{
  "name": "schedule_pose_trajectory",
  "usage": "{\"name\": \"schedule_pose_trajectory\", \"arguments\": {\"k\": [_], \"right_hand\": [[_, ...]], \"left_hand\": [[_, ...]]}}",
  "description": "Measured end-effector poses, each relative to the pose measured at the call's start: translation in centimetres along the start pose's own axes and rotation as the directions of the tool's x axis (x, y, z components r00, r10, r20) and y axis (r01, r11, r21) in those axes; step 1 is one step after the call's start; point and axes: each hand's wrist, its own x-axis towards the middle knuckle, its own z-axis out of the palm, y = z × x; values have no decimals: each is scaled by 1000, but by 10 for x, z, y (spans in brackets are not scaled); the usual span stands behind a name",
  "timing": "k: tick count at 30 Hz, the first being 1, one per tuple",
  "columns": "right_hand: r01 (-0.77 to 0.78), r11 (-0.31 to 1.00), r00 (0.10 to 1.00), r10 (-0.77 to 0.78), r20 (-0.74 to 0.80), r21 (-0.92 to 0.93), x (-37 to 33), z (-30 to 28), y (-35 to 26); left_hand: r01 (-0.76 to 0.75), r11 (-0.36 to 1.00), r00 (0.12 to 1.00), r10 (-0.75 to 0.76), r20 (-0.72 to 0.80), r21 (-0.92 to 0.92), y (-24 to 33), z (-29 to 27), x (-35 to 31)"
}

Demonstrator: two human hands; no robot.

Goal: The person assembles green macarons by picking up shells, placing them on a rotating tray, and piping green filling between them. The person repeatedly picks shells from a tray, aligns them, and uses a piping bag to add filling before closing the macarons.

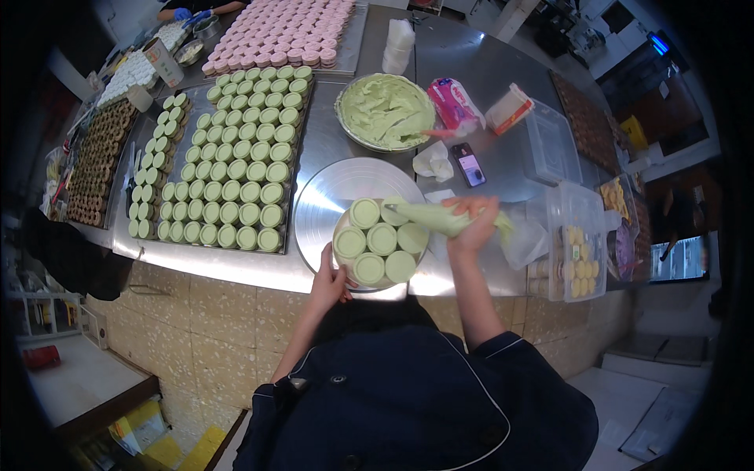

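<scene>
My right hand [473, 225] is closed around a piping bag [430, 217] filled with pale green cream. Its tip points left, over the upper cakes of a small cluster. Several round cakes [382, 239] with flat green tops sit close together on a round board [340, 223]. Some tops show a raised ring around the rim; those at the right look flat. Beneath the board is a silver turntable [314, 192]. At the board's near left edge, my left hand [330, 282] grips it, thumb up along the side and the other fingers partly hidden.
A tray of green-topped cakes [230, 191] stands left, with pink-topped cakes [290, 31] behind. Beyond the turntable is a bowl of green cream [381, 110]. A phone [470, 165], a pink packet [455, 106] and clear plastic boxes [577, 243] lie right. Another person's blue-gloved hand [182, 13] shows far left.
</scene>
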Motion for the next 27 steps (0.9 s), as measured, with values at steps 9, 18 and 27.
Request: {"name": "schedule_pose_trajectory", "arguments": {"k": [9, 18, 27], "right_hand": [[-3, 999, 999, 5, -35, 49, 7, -17, -11], [-39, 998, 999, 40, -10, 48, 6, -22, -3], [-100, 994, 995, 100, 11, 36, 3, -13, 7]], "left_hand": [[62, 987, 996, -71, -50, -151, -27, -13, -32], [-46, 982, 988, 17, -154, -184, -40, -2, -39], [-1, 982, 989, -28, -145, -191, -28, -1, -35]]}}
